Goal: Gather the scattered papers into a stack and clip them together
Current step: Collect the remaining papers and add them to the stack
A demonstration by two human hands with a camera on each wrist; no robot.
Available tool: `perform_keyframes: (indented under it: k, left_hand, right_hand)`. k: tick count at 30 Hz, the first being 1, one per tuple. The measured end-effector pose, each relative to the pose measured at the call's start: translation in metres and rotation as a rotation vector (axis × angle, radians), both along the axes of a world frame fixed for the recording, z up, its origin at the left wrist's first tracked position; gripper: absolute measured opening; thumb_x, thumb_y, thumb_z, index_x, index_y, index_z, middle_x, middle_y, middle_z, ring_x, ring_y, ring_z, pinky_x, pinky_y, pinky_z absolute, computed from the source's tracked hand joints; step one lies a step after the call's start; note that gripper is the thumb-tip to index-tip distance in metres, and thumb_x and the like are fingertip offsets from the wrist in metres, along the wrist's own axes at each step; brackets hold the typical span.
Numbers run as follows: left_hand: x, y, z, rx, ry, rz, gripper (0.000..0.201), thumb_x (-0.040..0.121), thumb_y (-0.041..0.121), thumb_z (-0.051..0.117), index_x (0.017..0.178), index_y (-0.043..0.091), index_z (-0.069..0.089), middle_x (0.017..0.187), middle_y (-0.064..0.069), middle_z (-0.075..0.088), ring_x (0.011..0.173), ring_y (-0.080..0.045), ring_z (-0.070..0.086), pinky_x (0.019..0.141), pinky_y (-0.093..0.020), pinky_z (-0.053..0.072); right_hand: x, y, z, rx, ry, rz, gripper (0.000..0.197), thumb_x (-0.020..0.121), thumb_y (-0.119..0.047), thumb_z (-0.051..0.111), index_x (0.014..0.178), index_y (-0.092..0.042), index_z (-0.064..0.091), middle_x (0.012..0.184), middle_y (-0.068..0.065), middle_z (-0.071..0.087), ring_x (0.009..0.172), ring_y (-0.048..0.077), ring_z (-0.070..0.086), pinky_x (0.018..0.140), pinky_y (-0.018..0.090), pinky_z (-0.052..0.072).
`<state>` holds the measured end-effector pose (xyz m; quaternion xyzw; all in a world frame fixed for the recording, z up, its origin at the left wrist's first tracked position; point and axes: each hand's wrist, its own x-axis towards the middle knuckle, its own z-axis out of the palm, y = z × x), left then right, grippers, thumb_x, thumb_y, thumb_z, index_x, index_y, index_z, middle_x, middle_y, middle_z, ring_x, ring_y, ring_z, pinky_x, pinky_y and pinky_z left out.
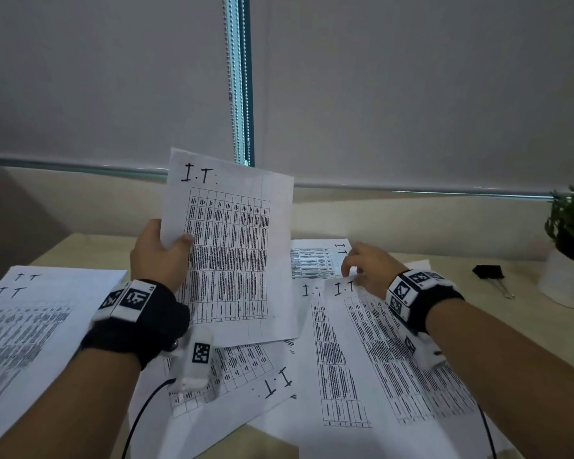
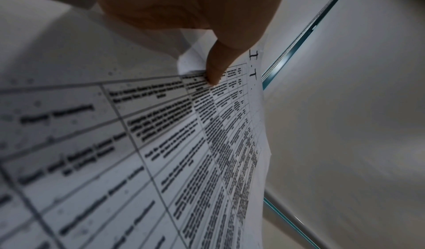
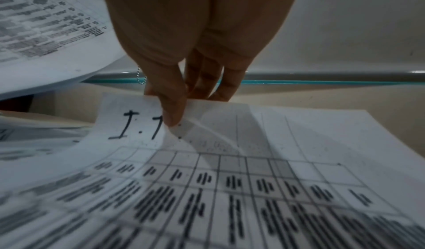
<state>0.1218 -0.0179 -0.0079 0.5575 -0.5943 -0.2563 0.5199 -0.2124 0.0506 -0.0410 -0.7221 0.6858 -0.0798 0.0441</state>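
Note:
My left hand (image 1: 161, 253) holds a printed sheet marked "I.T" (image 1: 236, 246) upright above the table, thumb (image 2: 215, 71) on its front and fingers behind. The same sheet (image 2: 161, 143) fills the left wrist view. My right hand (image 1: 365, 266) pinches the top edge of another table-printed sheet (image 1: 395, 352) lying on the right, thumb (image 3: 172, 111) on top and fingers under the lifted edge (image 3: 207, 118). Several more sheets lie scattered: a pile at the left (image 1: 30, 319), one upside down in the middle (image 1: 239, 382), one at the back (image 1: 315, 260). A black binder clip (image 1: 488, 272) lies at the far right.
A potted plant in a white pot (image 1: 570, 253) stands at the right edge beside the clip. Roller blinds with a bead chain (image 1: 231, 77) hang behind the beige table (image 1: 90, 250). Black cables run from both wrist cameras over the papers.

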Motion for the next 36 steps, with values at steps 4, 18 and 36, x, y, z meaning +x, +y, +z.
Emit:
perform_keyframes:
  k: [4,18,36]
  left_hand:
    - [0.001,-0.004,-0.003,0.007,0.004,0.006,0.022,0.087,0.019,0.060,0.107,0.011,0.057,0.102,-0.014,0.064,0.090,-0.032,0.060,0.081,-0.039,0.049]
    - [-0.007,0.000,-0.001,-0.025,-0.001,-0.020,0.019,0.088,0.018,0.059,0.105,0.011,0.056,0.092,-0.006,0.060,0.083,-0.027,0.056,0.071,-0.032,0.041]
    - [-0.061,0.057,0.019,-0.122,0.300,-0.396,0.017,0.077,0.019,0.074,0.086,0.027,0.061,0.080,0.007,0.067,0.064,-0.002,0.064,0.056,-0.018,0.049]
  right_hand:
    - [0.007,-0.005,-0.006,0.150,0.010,0.011,0.024,0.079,0.003,0.059,0.090,-0.016,0.068,0.086,-0.009,0.052,0.079,0.011,0.048,0.073,0.021,0.037]
    - [0.013,-0.013,0.028,0.165,0.014,0.004,0.016,0.077,-0.012,0.071,0.090,-0.022,0.068,0.084,-0.006,0.061,0.083,0.014,0.056,0.077,0.025,0.044]
    - [0.097,0.015,0.191,-0.721,-0.382,0.383,0.030,0.075,0.006,0.058,0.100,-0.011,0.064,0.072,0.000,0.057,0.072,0.019,0.062,0.076,0.031,0.055]
